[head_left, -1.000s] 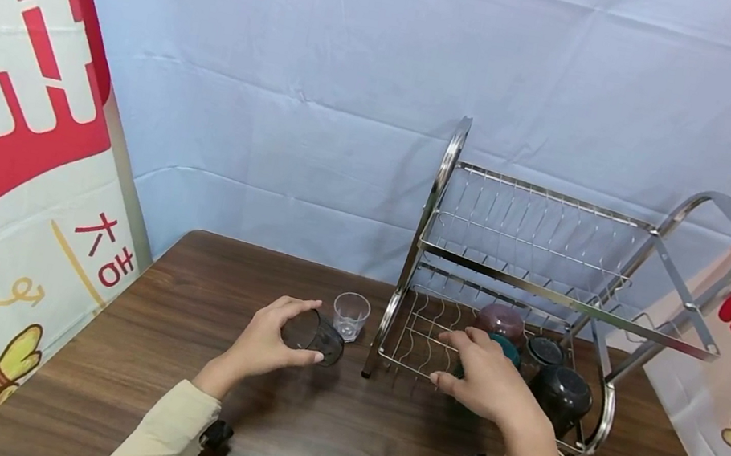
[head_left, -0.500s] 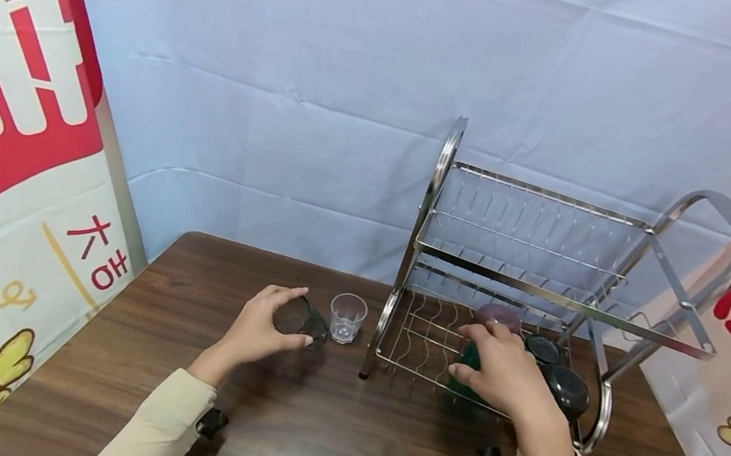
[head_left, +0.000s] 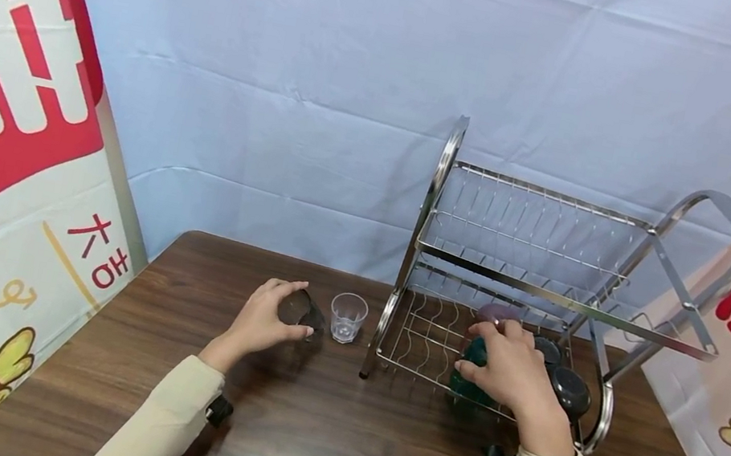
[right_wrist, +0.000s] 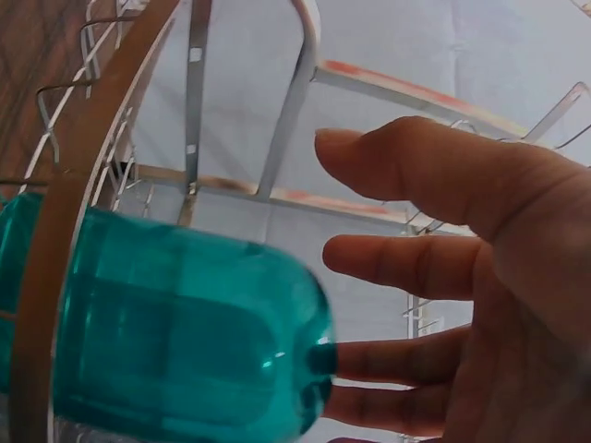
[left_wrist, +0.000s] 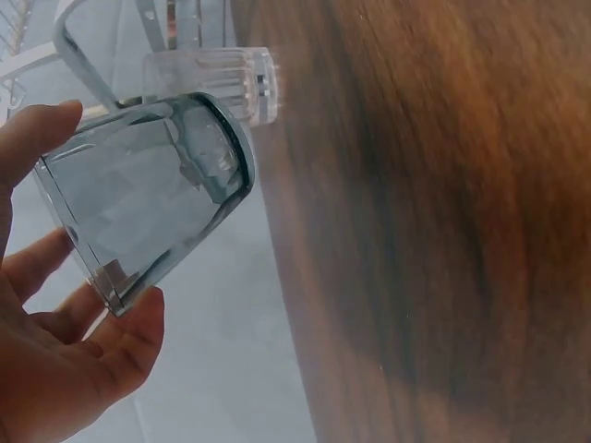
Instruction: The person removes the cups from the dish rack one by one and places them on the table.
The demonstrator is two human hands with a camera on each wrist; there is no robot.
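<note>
My left hand [head_left: 263,320] grips a see-through grey cup [left_wrist: 148,185] near its rim, thumb on one side and fingers on the other. The cup is tilted, its mouth toward my palm and its base close to the table. Just right of it, a clear fluted cup [head_left: 347,318] stands upright on the table. On the rack's lower tier, a teal cup [right_wrist: 203,323] is upside down. My right hand [head_left: 514,372] is spread around its base end, with a gap between thumb and fingers. In the right wrist view the lower fingertips [right_wrist: 355,360] come right up to the base.
A two-tier metal dish rack [head_left: 511,278] stands at the right of the wooden table [head_left: 329,434]. Beside the teal cup, its lower tier bears a purple cup [head_left: 499,313] and dark cups [head_left: 570,391]. A pale cloth [head_left: 281,123] hangs behind.
My left hand has drawn the grey cup leftward, away from the clear cup. My right hand has shifted right, uncovering more of the teal cup.
</note>
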